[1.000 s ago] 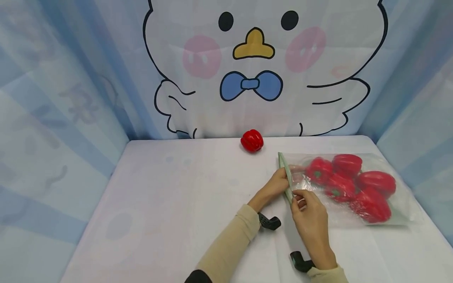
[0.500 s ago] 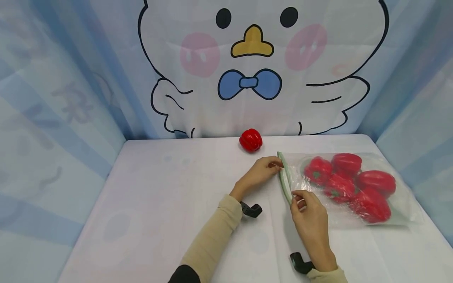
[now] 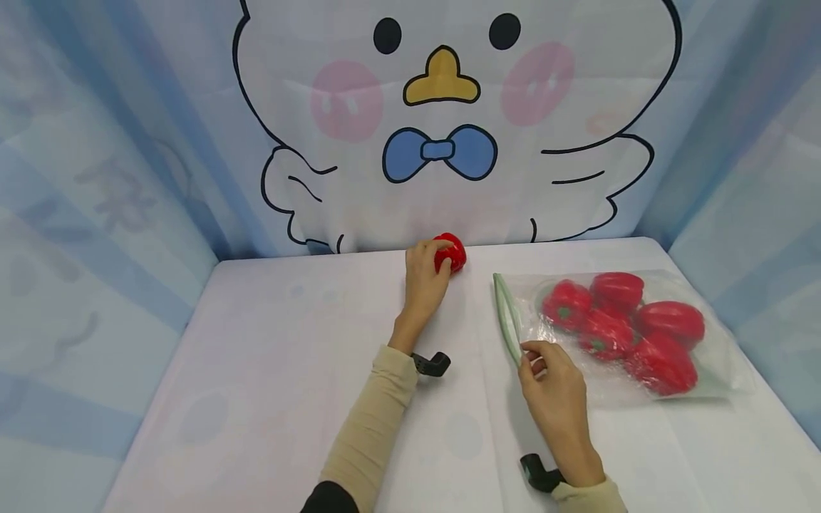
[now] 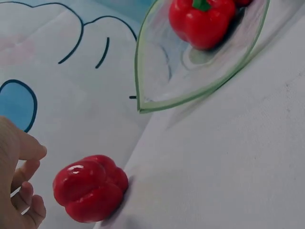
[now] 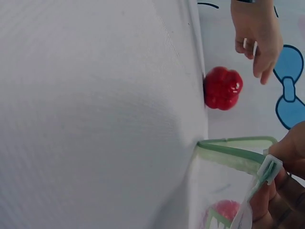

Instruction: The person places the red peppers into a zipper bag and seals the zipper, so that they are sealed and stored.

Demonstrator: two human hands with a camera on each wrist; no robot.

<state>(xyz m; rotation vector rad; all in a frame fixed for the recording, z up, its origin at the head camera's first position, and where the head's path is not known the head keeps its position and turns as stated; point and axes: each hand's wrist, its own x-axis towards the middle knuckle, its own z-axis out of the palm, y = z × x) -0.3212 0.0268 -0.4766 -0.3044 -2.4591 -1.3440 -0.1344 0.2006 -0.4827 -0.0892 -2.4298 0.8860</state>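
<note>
A single red bell pepper [image 3: 457, 254] sits at the table's back edge. My left hand [image 3: 423, 281] reaches to its left side; in the left wrist view the fingers [image 4: 32, 148] are slightly curved and apart from the pepper [image 4: 90, 188]. With thumb and fingers, my right hand [image 3: 556, 392] pinches the green-edged mouth of a clear zip bag [image 3: 504, 313], near a small white slider [image 5: 270, 169]. The mouth gapes, as both wrist views show. Inside the bag lie several red bell peppers [image 3: 606, 333], blurred by the plastic.
A white cloth covers the table [image 3: 288, 385]. Behind it hangs a curtain [image 3: 442, 206] with a cartoon bird, and blue patterned curtains [image 3: 96, 285] close in the sides. Black camera mounts [image 3: 433, 364] stick out from both wrists.
My left hand has let go of the bag's mouth and moved left and away from me to the lone pepper. The right hand keeps its pinch on the bag's edge.
</note>
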